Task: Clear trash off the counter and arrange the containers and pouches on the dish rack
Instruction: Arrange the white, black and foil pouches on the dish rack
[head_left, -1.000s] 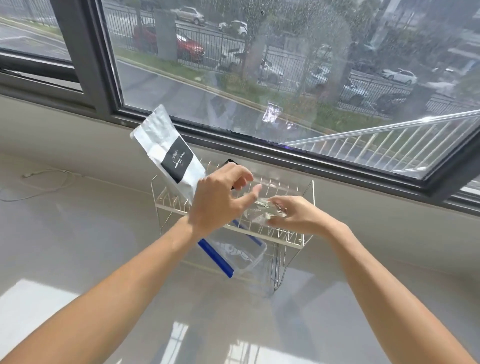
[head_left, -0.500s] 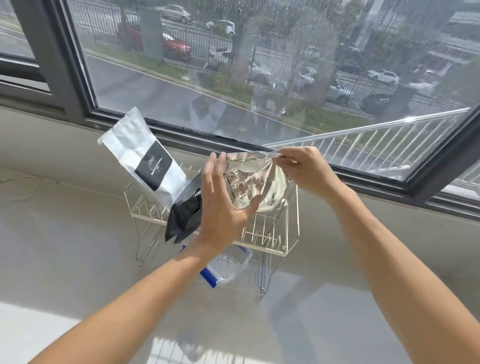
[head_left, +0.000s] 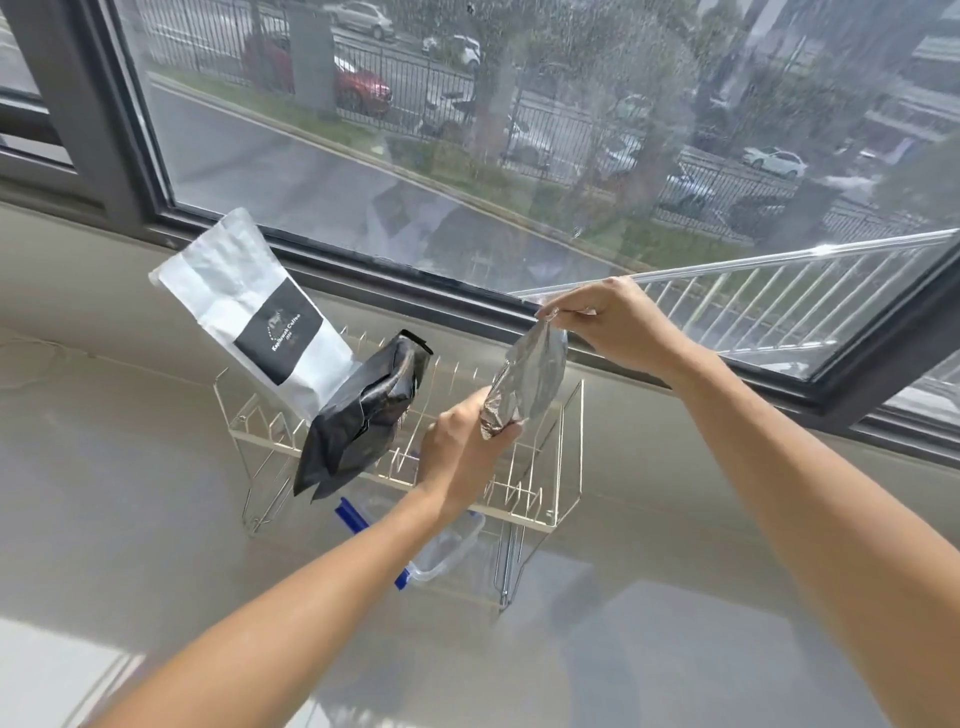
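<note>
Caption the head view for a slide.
Both hands, left low and right high, hold a silver pouch above the dish rack beside two standing pouches.

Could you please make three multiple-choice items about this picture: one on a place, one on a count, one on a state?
1. Where is the clear box with blue clips?
A. under the rack
B. on the windowsill
C. inside the white pouch

2. How many pouches stand in the rack?
A. none
B. two
C. five

3. How is the silver pouch held?
A. by both hands
B. by nobody
C. by the left hand only

Key: 1 A, it shows below the wires. 2 B, the white pouch and black pouch. 3 A, right hand pinches the top, left hand grips the bottom.
</note>
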